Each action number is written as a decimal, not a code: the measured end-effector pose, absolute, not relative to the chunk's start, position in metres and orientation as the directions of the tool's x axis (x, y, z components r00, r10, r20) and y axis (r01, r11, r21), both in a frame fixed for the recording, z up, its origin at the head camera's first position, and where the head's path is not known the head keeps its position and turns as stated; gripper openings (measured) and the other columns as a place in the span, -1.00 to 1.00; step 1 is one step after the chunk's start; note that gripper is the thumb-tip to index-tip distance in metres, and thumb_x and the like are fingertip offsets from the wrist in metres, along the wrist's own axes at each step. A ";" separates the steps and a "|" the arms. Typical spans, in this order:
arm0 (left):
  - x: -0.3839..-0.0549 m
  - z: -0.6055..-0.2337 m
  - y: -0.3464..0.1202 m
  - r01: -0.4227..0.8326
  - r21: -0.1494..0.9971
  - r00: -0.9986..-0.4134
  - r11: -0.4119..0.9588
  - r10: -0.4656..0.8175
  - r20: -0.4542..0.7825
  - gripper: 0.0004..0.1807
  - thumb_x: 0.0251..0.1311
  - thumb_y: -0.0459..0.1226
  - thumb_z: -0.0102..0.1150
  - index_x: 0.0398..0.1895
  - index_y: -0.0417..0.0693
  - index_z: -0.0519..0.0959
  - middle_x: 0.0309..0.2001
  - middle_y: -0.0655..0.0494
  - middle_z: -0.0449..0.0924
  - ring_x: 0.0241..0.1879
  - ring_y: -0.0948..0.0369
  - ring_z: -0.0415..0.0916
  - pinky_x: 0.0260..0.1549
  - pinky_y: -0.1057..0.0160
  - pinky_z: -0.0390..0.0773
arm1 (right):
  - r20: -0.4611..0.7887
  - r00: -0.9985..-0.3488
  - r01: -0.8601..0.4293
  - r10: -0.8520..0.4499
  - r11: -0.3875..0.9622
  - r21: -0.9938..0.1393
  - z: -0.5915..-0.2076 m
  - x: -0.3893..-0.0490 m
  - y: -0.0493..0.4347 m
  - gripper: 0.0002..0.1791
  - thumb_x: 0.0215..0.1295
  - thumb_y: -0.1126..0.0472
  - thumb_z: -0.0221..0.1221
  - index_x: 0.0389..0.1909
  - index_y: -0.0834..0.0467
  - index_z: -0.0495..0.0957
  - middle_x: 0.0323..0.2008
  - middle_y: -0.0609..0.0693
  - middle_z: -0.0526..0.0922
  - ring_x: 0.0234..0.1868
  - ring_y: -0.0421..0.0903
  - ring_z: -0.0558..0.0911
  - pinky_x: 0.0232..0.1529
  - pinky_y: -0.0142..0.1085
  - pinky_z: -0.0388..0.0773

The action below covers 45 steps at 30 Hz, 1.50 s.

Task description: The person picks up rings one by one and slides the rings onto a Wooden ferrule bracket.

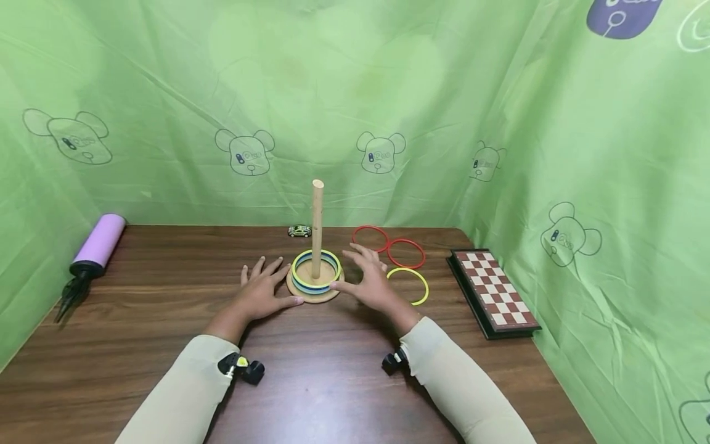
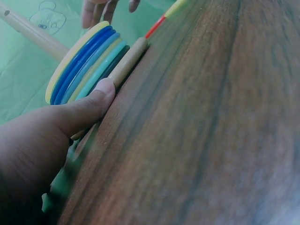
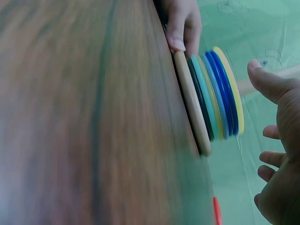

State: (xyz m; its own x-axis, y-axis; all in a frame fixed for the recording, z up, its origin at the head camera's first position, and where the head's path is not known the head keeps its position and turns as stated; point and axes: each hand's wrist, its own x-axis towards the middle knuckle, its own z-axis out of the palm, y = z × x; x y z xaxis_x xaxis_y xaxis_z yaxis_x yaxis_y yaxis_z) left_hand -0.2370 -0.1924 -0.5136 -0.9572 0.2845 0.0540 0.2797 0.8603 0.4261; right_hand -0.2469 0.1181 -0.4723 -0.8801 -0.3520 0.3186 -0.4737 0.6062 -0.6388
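A ring-toss stand has a round wooden base point(image 1: 314, 298) and an upright wooden peg point(image 1: 317, 222). Several rings point(image 3: 220, 96) are stacked around the peg, in yellow, blue, light blue, turquoise and a dark shade; the top yellow ring point(image 2: 70, 61) is the one nearest the peg's free end. My left hand point(image 1: 259, 293) holds the base at its left side, thumb on the front rim and other fingers spread. To the right of the stack, my right hand point(image 1: 370, 280) has its fingers spread, thumb close to the top ring, with nothing held.
Two red rings point(image 1: 407, 240) and a loose yellow ring point(image 1: 424, 287) lie right of the stand. A toy car point(image 1: 299, 230) sits behind it. A folded chessboard point(image 1: 496, 290) is at the right; a purple hand pump point(image 1: 101, 243) lies far left. Green cloth point(image 1: 316, 92) surrounds the table.
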 end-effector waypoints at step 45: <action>-0.237 -0.516 -0.189 0.281 0.421 -0.958 0.862 0.280 0.064 0.19 0.17 0.51 0.32 0.71 0.02 0.32 0.75 -0.17 0.14 0.75 -0.42 -0.19 0.57 -0.65 -0.32 | 0.175 -0.970 -0.243 -0.170 0.731 -0.638 -0.485 -0.219 0.261 -0.01 0.13 -0.09 0.66 0.55 0.13 0.49 0.68 0.26 0.24 0.71 0.35 0.06 0.49 0.56 -0.08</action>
State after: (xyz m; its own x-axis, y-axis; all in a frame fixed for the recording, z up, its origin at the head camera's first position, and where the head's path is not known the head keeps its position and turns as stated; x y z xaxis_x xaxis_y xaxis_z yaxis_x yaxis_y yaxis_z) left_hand -0.2373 -0.1894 -0.5158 -0.9578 0.2801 0.0644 0.2806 0.8625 0.4212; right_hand -0.2188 0.2612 -0.4847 -0.9698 -0.1700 0.1750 -0.2432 0.7309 -0.6376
